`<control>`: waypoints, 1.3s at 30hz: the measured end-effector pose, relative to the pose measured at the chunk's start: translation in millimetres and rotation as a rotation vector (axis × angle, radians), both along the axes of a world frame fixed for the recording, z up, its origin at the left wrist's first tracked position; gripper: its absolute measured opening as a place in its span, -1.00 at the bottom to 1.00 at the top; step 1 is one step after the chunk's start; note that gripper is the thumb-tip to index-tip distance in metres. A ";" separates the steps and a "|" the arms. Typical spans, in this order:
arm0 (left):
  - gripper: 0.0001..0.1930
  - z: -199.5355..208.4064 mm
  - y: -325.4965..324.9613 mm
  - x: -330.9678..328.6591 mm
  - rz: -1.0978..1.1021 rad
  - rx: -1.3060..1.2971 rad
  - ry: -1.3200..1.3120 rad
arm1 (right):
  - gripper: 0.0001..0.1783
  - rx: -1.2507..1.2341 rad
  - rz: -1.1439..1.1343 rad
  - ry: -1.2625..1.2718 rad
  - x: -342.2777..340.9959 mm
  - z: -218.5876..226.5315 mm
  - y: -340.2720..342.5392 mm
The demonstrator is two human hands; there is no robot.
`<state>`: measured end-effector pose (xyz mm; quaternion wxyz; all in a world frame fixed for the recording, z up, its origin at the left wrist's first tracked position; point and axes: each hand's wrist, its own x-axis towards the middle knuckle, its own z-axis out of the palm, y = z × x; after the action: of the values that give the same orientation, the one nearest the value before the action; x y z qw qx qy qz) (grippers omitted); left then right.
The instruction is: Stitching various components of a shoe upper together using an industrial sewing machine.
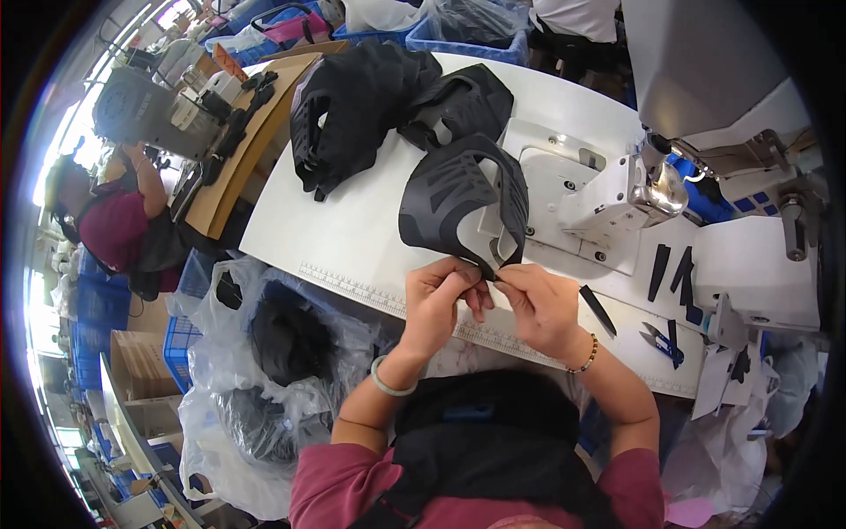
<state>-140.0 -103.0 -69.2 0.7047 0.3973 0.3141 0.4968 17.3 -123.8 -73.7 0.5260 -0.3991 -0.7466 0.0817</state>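
A black shoe upper (445, 194) with a raised pattern stands curved on the white sewing table, its lower edge toward me. My left hand (434, 304) pinches that edge between thumb and fingers. Close beside it, my right hand (544, 307) is closed on the same edge, its fingertips nearly meeting those of the left. What exactly lies between the fingertips is hidden. Behind this piece rest another black upper (471, 101) and a larger heap of black uppers (361, 106).
A sewing machine (626, 198) occupies the table's right side. Black strips (659, 271) and blue-handled thread snips (659, 342) lie near the right edge. A printed ruler (352, 286) follows the front edge. Plastic bags (229, 353) sit at lower left; a co-worker (119, 225) works beyond.
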 end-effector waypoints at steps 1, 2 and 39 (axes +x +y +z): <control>-0.83 -0.9 -0.5 2.5 -0.013 -0.020 -0.057 | -0.79 0.001 -0.006 -0.001 2.6 1.8 -1.9; -0.83 -2.7 -0.6 5.1 -0.019 -0.018 -0.057 | -0.82 -0.166 0.018 0.090 5.0 5.2 -5.1; -0.80 7.8 -16.2 22.3 -0.079 0.309 0.443 | -0.80 -0.666 0.233 0.741 29.1 29.2 3.3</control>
<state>-117.7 -119.2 -61.4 0.5685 0.6111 0.3656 0.4120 46.4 -120.5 -44.5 0.5871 -0.4034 -0.4828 0.5093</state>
